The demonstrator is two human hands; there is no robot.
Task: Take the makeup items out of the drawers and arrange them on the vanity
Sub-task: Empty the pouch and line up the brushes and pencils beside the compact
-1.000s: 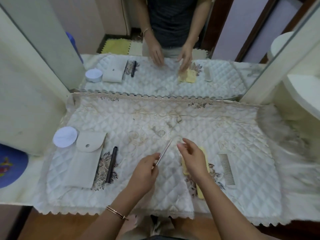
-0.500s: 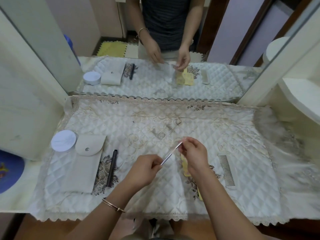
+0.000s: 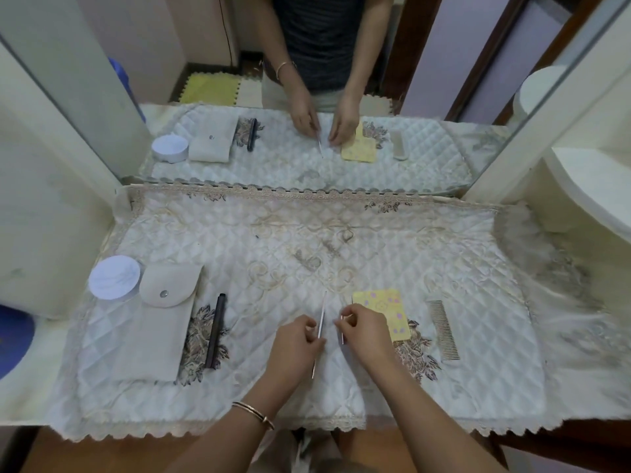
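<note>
A: Nearest the camera, what do your hands hold?

B: My left hand (image 3: 296,339), bangle (image 3: 253,414) at the wrist, is pinched shut on a thin metal stick (image 3: 321,324); its tip points away from me, its tail shows below my palm. My right hand (image 3: 365,331) is curled, thumb and forefinger closed on a second small metal piece (image 3: 341,331). It is too small to name with any certainty. The two hands are near each other, not touching.

A: And the surface beneath?

B: A quilted cloth (image 3: 341,233) over the vanity. Both hands are above its front middle.

A: To the right?

B: A yellow card (image 3: 384,307), partly under my right hand, flat on the cloth. Further right, apart from it, lies a comb (image 3: 443,330).

A: To the left?

B: A dark pencil (image 3: 215,331) lies lengthwise. Just beside it is a grey pouch (image 3: 160,319) with a snap flap. A round white jar (image 3: 114,277) touches the pouch's far left corner.

A: Farthest?

B: The mirror (image 3: 307,97), along the cloth's back edge, repeating hands, stick, card, comb, pouch, pencil and jar.
</note>
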